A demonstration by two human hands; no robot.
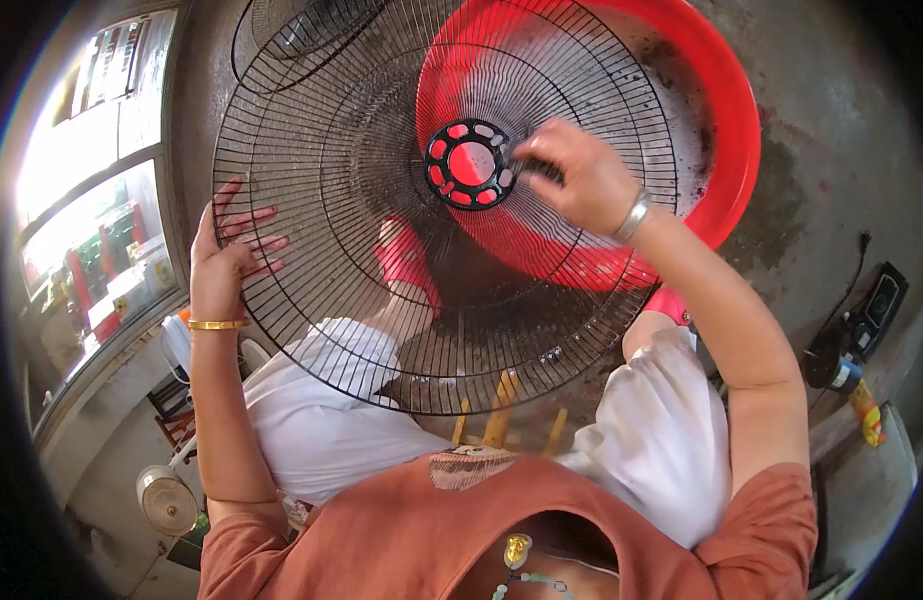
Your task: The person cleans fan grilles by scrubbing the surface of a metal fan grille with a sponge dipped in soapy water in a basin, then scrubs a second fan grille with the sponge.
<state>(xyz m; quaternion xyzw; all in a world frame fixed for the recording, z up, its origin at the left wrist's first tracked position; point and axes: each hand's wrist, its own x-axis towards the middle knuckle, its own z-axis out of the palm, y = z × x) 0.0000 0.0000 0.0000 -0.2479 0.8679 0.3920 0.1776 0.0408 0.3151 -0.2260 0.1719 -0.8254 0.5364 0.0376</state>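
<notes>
Black wire fan guard held by the left hand beside a red basin

In the head view, a round black wire fan guard (471, 190) is raised in front of the seated person, its upper right part overlapping a large red basin (743, 160) that sits on the grey floor (816, 110). The left hand (221, 268) holds the guard at its left edge, fingers spread across the wires. The right hand (586, 180) is curled close to the right side of the hub; motion blur covers its fingertips, and I cannot tell whether it grips something dark or only touches the wires.

A gold bracelet (219, 325) circles the left wrist, a silver bangle (634, 215) the right. Through the wires show a red shoe (401, 255) and part of the white trousers (321, 440). Wooden stool legs (499, 412) appear below the guard's lower edge. A small pale electric fan (168, 500) stands at lower left, beneath the bright window (96, 235). A yellow packet (867, 415) lies at far right.
</notes>
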